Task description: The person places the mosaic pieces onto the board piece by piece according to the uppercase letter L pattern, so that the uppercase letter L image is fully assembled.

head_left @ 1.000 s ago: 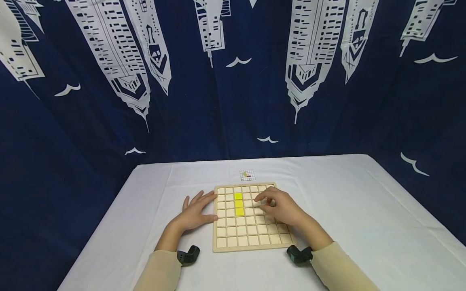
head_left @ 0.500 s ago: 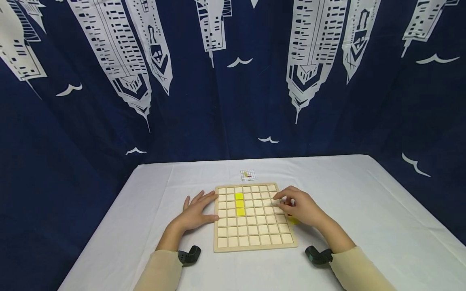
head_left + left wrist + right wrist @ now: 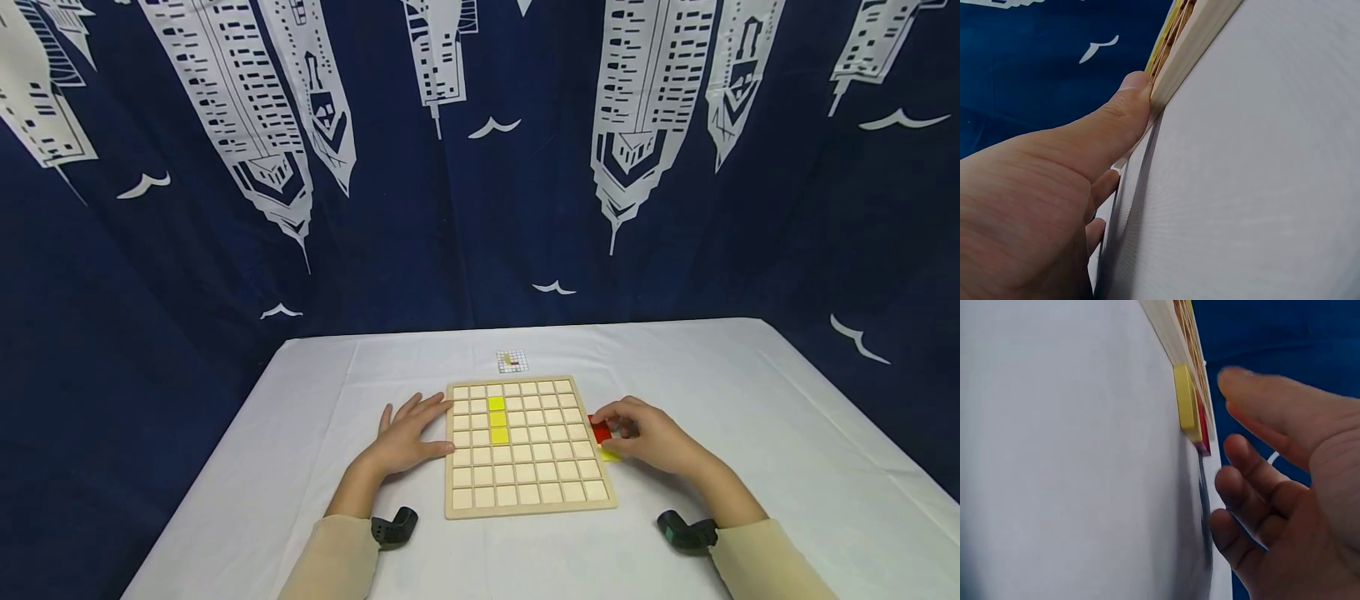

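Note:
A wooden grid board (image 3: 531,512) lies on the table, with three yellow tiles (image 3: 498,419) lined up in one of its columns. My left hand (image 3: 401,446) touches the board's left edge, thumb and fingers spread; in the left wrist view the thumb (image 3: 1113,119) presses its side. Beyond the right edge lie red tile pieces (image 3: 600,431) and a yellow tile (image 3: 611,455), partly covered by my right hand (image 3: 652,433). That hand hovers over them with bent, parted fingers and nothing between them. From the right wrist, the yellow tile (image 3: 1185,397) appears apart from the fingertips.
Behind the board lies a small printed grid card (image 3: 512,362) with coloured marks. A white cloth (image 3: 247,500) covers the table, and a dark blue curtain (image 3: 420,250) with white building prints hangs behind it.
My right hand has moved right, from above the board to the loose red and yellow tiles beside it. My left hand stays at the board's left edge.

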A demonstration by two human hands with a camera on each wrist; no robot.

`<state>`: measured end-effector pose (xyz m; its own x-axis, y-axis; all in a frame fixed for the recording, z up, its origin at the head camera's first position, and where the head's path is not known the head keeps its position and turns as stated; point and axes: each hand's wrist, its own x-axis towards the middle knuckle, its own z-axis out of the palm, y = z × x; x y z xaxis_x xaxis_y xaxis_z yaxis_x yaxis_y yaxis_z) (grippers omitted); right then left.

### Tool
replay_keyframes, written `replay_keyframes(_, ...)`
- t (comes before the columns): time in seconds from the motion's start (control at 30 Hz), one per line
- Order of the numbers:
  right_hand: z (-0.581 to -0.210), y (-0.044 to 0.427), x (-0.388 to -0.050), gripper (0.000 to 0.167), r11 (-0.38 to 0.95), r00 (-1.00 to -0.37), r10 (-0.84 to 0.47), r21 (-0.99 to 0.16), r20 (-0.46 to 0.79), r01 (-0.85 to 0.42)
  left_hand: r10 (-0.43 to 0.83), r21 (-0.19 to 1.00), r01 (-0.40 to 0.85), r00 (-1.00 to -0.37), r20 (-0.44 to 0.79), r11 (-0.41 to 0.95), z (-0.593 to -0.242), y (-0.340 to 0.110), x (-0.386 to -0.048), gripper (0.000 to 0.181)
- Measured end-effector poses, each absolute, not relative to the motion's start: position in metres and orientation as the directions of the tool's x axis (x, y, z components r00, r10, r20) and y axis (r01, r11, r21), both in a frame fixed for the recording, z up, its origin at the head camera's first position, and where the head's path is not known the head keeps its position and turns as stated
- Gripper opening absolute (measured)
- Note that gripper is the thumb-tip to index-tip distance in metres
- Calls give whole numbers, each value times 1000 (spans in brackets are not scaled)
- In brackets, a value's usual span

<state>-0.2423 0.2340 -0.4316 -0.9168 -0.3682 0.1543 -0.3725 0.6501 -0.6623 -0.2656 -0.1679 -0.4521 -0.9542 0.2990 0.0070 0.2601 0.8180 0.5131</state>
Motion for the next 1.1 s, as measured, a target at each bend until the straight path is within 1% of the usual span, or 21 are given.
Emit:
replay_keyframes(0.13, -435, 240, -240, 32, 612, -900, -409, -686, 153, -394, 300, 519, 261, -954, 8, 814, -453, -167, -265, 75)
replay_keyframes(0.3, -439, 243, -237, 29, 576, -874, -447, -686, 192, -445, 303, 522, 264, -953, 11, 811, -453, -166, -265, 75)
replay_keyframes(0.6, -442, 246, -239, 24, 596, -865, -452, -649, 216, -473, 303, 525, 262, -953, 8, 810, -452, -167, -264, 75)
replay_keyframes(0.8, -445, 251, -241, 24, 619, -866, -435, -616, 247, -487, 303, 520, 265, -953, 12, 812, -452, -166, -264, 75)
replay_keyframes(1.1, -442, 254, -240, 28, 643, -885, -430, -627, 180, -440, 303, 519, 264, -953, 10, 813, -452, -167, -265, 74)
